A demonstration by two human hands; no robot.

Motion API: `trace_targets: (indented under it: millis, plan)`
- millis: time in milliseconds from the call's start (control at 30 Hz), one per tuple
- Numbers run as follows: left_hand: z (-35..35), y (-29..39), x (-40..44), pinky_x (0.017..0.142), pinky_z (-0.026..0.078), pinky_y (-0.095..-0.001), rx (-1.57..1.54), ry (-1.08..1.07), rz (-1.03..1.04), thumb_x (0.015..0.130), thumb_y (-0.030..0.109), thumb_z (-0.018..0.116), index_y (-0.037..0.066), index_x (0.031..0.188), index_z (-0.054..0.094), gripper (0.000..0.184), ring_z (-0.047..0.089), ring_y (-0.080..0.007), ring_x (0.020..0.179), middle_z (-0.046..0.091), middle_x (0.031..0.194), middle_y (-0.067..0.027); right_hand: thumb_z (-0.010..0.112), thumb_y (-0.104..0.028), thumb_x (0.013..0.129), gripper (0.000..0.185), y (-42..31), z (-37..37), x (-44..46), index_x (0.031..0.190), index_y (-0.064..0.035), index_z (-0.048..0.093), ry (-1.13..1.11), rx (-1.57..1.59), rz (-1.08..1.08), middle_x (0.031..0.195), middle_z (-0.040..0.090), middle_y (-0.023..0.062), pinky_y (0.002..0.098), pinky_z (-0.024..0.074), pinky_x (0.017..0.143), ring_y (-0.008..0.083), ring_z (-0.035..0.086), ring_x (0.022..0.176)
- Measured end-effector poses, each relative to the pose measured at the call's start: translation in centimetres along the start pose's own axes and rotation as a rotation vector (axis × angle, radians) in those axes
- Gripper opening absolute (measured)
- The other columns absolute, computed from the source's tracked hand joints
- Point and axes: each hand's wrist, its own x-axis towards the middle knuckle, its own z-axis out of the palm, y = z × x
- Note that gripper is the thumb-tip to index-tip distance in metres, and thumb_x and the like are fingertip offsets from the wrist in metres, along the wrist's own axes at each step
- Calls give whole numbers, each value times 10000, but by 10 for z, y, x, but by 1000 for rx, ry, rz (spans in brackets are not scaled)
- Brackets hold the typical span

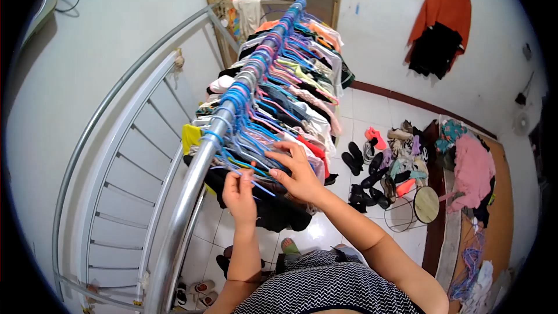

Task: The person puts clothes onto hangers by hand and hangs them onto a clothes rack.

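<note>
A metal rail (183,212) runs away from me, packed with clothes on blue, pink and purple hangers (247,75). My left hand (239,189) pinches a purple-blue hanger (265,189) at the near end of the row. A black garment (273,212) hangs just below that hanger. Against the neighbouring hangers and clothes rests my right hand (297,171), its fingers apart. Close to it, a red garment (311,148) shows among the white and dark ones. A yellow garment (190,138) sticks out on the rail's left side.
White metal bed-frame-like bars (119,154) stand at the left. Shoes (378,177) and clothes lie on the tiled floor at right, beside a round-topped stool (426,204). A pink garment (472,163) and loose hangers (469,264) lie farther right. An orange-brown top (444,6) hangs on the wall.
</note>
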Motion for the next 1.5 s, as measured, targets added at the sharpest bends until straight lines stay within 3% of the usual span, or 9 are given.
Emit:
trace_targets:
  millis: [100, 167, 267, 367, 500, 700, 867, 1100, 1500]
  plan:
    - [-2, 0, -6, 638, 413, -195, 84, 41, 39, 931, 123, 494, 36, 987, 513, 105, 522, -67, 774, 569, 883, -30, 616, -143, 812, 237, 12, -16, -36, 1025, -44, 646, 84, 107, 149, 1071, 531, 116, 354, 378, 913, 270, 493, 1038]
    - [5, 0, -16, 673, 422, -206, 75, 145, 56, 935, 120, 473, 44, 1190, 400, 276, 507, -91, 850, 518, 1036, -65, 611, -122, 814, 183, 30, -22, -64, 972, -38, 656, 114, 189, 256, 1004, 561, 95, 332, 410, 862, 247, 532, 981]
    - [35, 9, -45, 731, 402, -234, 173, 307, 206, 922, 127, 484, 41, 1267, 375, 373, 472, -130, 933, 475, 1107, -95, 584, -104, 849, 140, 33, -45, -100, 940, -26, 656, 174, 309, 367, 952, 580, 87, 295, 445, 759, 208, 564, 890]
    - [73, 3, -83, 779, 373, -258, 151, 251, 352, 912, 98, 472, 16, 1249, 368, 362, 429, -143, 907, 457, 1066, -96, 575, -111, 858, 144, 37, -81, -139, 934, -17, 654, 164, 269, 388, 894, 587, 87, 294, 446, 687, 199, 564, 779]
    - [142, -6, -138, 756, 372, -244, 41, -16, 204, 896, 57, 483, 25, 1230, 380, 351, 432, -130, 884, 459, 1070, -78, 571, -128, 861, 164, 35, -148, -198, 939, -7, 650, 239, 199, 463, 834, 577, 84, 290, 444, 640, 215, 565, 721]
    - [259, -13, -235, 716, 389, -230, -42, -338, 101, 888, 66, 522, 41, 1217, 422, 345, 444, -117, 913, 456, 1157, -53, 583, -146, 871, 166, 44, -260, -330, 932, -11, 660, 540, 185, 684, 793, 589, 61, 265, 440, 596, 137, 549, 644]
    - [357, -19, -318, 734, 419, -231, -115, -627, -63, 857, 9, 512, 18, 1219, 394, 381, 451, -125, 900, 423, 1164, -76, 563, -125, 880, 174, 20, -348, -427, 961, -1, 655, 767, 96, 828, 841, 604, 54, 241, 474, 636, 126, 604, 718]
    - [458, -37, -406, 656, 415, -224, -104, -967, -18, 862, 58, 533, 39, 1221, 405, 381, 479, -105, 897, 453, 1172, -56, 537, -114, 889, 184, 20, -410, -518, 961, 7, 655, 1114, 64, 928, 863, 624, 61, 249, 485, 657, 129, 610, 736]
    - [672, -109, -473, 627, 429, -225, -32, -1309, -81, 821, 36, 575, 29, 1144, 481, 336, 516, -110, 818, 415, 1080, -59, 575, -169, 874, 198, 111, -528, -599, 955, -4, 647, 1150, 4, 1129, 777, 640, 55, 256, 474, 649, 122, 593, 700]
